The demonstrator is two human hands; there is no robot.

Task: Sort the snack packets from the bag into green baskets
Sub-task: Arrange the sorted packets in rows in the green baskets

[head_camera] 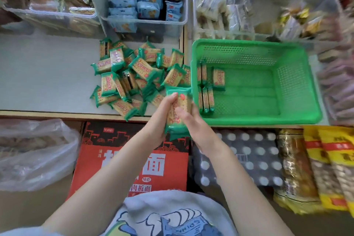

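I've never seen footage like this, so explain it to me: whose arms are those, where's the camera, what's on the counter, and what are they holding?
There is no machine: the one picture comes from a camera worn on a person's head, looking down at their own arms. The left hand and right hand together clasp a small stack of green cracker packets. On the grey counter lies a loose pile of the same packets. Beside it stands a green basket with a few packets standing along its left side.

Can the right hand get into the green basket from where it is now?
Probably yes: the right hand, holding a small stack of packets with the left hand, sits beside the green basket, whose open top looks unobstructed.
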